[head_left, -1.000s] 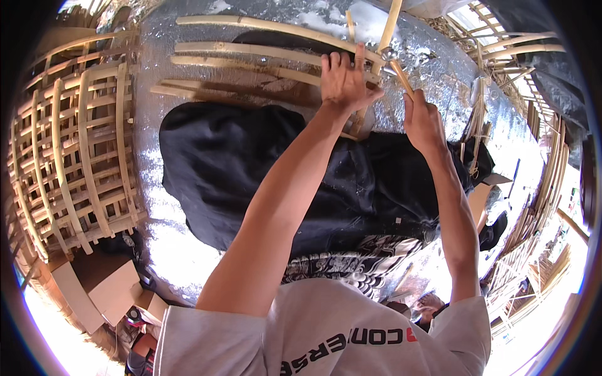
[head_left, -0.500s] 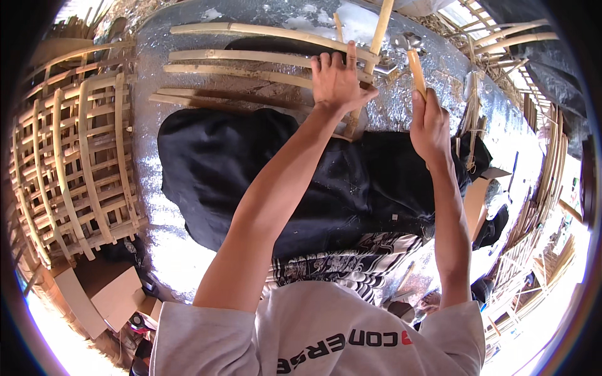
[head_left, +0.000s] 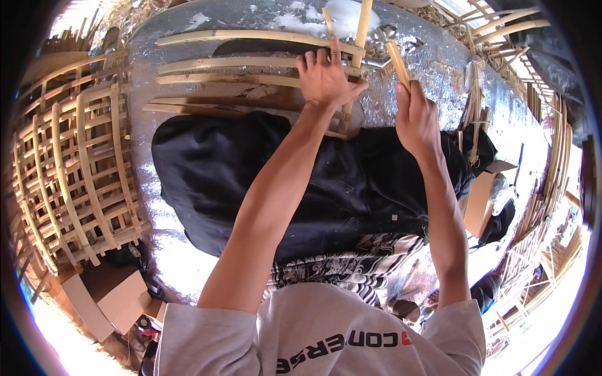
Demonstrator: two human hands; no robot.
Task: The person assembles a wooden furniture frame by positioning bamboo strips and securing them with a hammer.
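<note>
Left hand [head_left: 327,80] is being held palm-down, unclenched and with fingers spread, over the pale bamboo strips [head_left: 238,62] in the upper middle of the frame, just beside the crosspiece [head_left: 362,31], presumably so that the strips are being steadied near their joints. By the right hand [head_left: 418,120], right of centre, a hammer [head_left: 397,61] is being gripped around its wooden handle, the metal head apparently being left free for swinging. Below, the black cloth [head_left: 307,188] is being spread across mid-frame, perhaps as a cover
</note>
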